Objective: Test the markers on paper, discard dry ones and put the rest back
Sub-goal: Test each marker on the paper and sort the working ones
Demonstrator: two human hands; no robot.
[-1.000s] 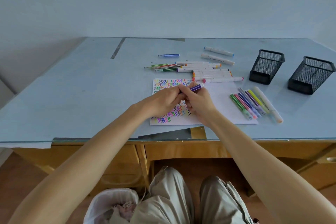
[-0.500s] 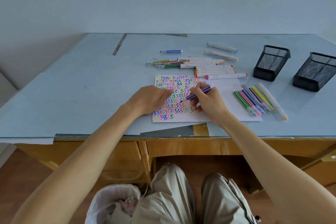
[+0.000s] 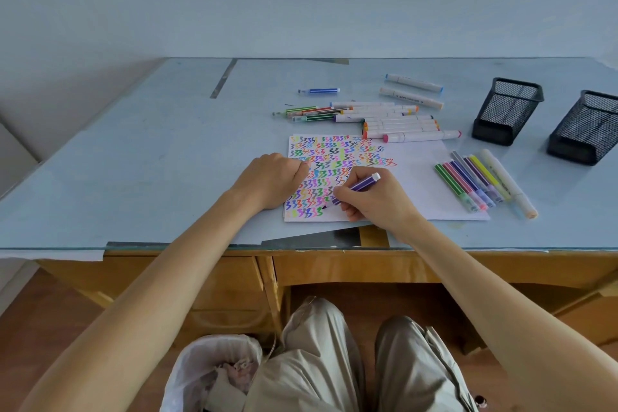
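Observation:
My right hand (image 3: pixel 374 201) grips a purple marker (image 3: pixel 359 186) like a pen, with its tip on the lower part of the white paper (image 3: pixel 414 177), which is covered in coloured squiggles. My left hand (image 3: pixel 272 179) rests on the paper's left edge with its fingers curled; the marker's cap is hidden inside them. Several untested markers (image 3: pixel 378 117) lie in a heap beyond the paper. A row of several markers (image 3: pixel 475 186) lies on the paper's right side.
Two black mesh pen holders (image 3: pixel 506 110) (image 3: pixel 585 127) stand at the right of the glass-topped desk (image 3: pixel 150 144). A lone blue marker (image 3: pixel 319 91) lies farther back. A bin with a white bag (image 3: pixel 214 375) sits on the floor by my left knee.
My hands, which were together pulling the marker apart, have separated. The left hand moved to the paper's left edge. The right hand lowered the marker tip to the bottom rows of squiggles.

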